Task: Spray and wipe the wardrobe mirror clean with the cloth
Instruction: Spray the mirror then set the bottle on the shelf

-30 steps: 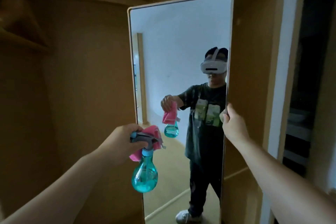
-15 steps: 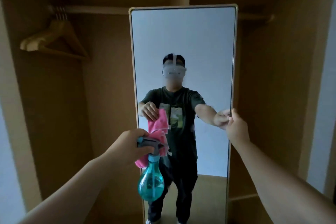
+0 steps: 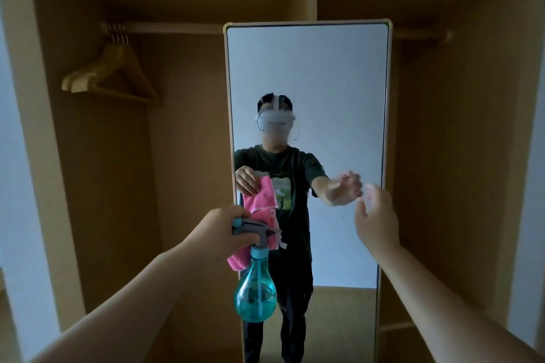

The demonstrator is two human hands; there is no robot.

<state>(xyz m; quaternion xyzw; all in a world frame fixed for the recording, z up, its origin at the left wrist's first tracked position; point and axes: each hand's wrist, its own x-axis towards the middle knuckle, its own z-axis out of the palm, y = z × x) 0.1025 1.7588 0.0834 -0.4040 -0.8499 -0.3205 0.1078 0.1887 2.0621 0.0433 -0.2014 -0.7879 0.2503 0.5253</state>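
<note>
A tall mirror [image 3: 324, 74] in a light wooden frame stands facing me in the middle of an open wardrobe. My left hand [image 3: 219, 234] grips both a teal spray bottle [image 3: 255, 295] by its grey trigger head and a pink cloth [image 3: 267, 221] bunched behind it, in front of the mirror's lower left. My right hand [image 3: 376, 221] hovers just off the mirror's right edge, fingers apart and blurred, holding nothing. The glass reflects a person with the same cloth and an outstretched arm.
The wardrobe [image 3: 191, 156] has brown inner walls and a hanging rail [image 3: 177, 27] across the top. Several wooden hangers [image 3: 109, 74] hang at the upper left. A low shelf edge [image 3: 395, 326] shows at the bottom right.
The mirror has swung round to face me squarely. My right hand has let go of its right edge and pulled slightly back. My left hand still holds the bottle and cloth.
</note>
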